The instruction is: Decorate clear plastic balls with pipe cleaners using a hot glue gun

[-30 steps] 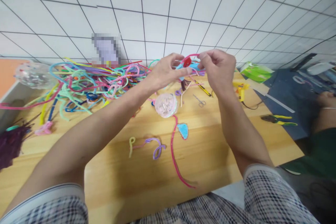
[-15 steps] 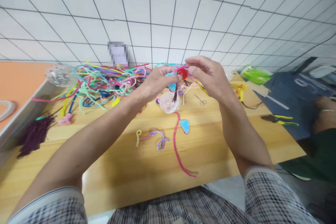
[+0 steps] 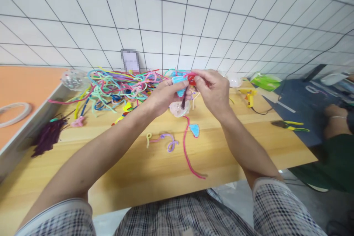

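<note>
My left hand (image 3: 162, 96) is closed on a light-blue pipe-cleaner piece (image 3: 179, 81) with a dark tassel (image 3: 183, 101) hanging below it. Pinched in my right hand (image 3: 211, 90) is a red pipe-cleaner part (image 3: 191, 79) that adjoins the blue piece; my fingers hide some of it. Under my hands sits a clear bowl-like piece (image 3: 178, 109). Nearer to me lie a blue triangular piece with a pink edge (image 3: 194, 130), a long pink pipe cleaner (image 3: 186, 151) and a curled purple one (image 3: 170, 144).
A heap of coloured pipe cleaners (image 3: 124, 84) lies against the tiled wall at the back left. Purple tassels (image 3: 51, 134) rest at the left edge. A yellow glue gun (image 3: 249, 97) and pliers (image 3: 289, 125) lie to the right, near another person's arm (image 3: 336, 118).
My right hand has come in to the left and its fingers have closed on the red part. My left hand still holds the blue piece. The view has shifted slightly.
</note>
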Demonstrator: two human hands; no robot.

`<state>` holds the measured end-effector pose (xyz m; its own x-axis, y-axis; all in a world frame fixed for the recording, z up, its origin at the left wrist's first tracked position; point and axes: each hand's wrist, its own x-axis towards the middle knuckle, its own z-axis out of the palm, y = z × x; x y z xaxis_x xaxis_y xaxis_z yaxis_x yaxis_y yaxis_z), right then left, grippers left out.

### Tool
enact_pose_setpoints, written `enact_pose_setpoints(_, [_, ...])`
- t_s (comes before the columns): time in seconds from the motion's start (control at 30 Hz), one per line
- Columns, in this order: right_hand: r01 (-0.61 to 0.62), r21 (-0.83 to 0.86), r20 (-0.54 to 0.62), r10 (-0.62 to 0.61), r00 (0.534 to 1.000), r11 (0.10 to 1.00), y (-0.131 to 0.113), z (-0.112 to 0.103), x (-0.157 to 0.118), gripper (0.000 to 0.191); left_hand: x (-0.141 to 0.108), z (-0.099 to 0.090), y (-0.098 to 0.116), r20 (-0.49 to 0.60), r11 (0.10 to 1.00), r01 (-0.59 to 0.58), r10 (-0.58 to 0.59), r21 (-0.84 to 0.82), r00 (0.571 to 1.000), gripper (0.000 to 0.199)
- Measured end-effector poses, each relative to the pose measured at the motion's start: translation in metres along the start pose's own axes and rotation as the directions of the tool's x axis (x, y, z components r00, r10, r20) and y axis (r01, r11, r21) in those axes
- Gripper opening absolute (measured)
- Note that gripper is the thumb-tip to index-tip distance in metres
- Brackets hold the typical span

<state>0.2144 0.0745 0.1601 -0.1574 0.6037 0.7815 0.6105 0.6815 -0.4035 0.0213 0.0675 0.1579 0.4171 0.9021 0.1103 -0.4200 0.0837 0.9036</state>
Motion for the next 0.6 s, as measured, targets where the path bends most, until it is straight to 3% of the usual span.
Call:
enact_pose_setpoints(0.2, [0.015, -0.042, 0.038, -0.013, 0.999, 0.999, -0.004, 0.005, -0.012, 0.032, -0.01, 0.013, -0.008, -0.115, 0.984, 0.074, -0.093, -0.16, 0.989, 0.027])
enact_pose_setpoints(0.33, [-0.072, 0.065, 0.149, 0.061, 0.987, 0.995, -0.004, 0.003, -0.014, 0.027, -0.013, 0.014, -0.013, -0.159, 0.996, 0.059, -0.068, -0.061, 0.985, 0.026])
enact_pose_setpoints(0.47, [-0.204, 0.113, 0.321, 0.158, 0.934, 0.972, -0.004, -0.001, -0.015, 0.022, -0.012, 0.007, -0.02, -0.129, 0.998, -0.033, 0.04, 0.058, 0.991, 0.027])
enact_pose_setpoints(0.6, [-0.203, 0.136, 0.322, 0.15, 0.935, 0.97, -0.004, -0.001, -0.02, 0.02, -0.012, 0.005, -0.025, -0.123, 0.997, -0.041, 0.048, 0.064, 0.991, 0.033])
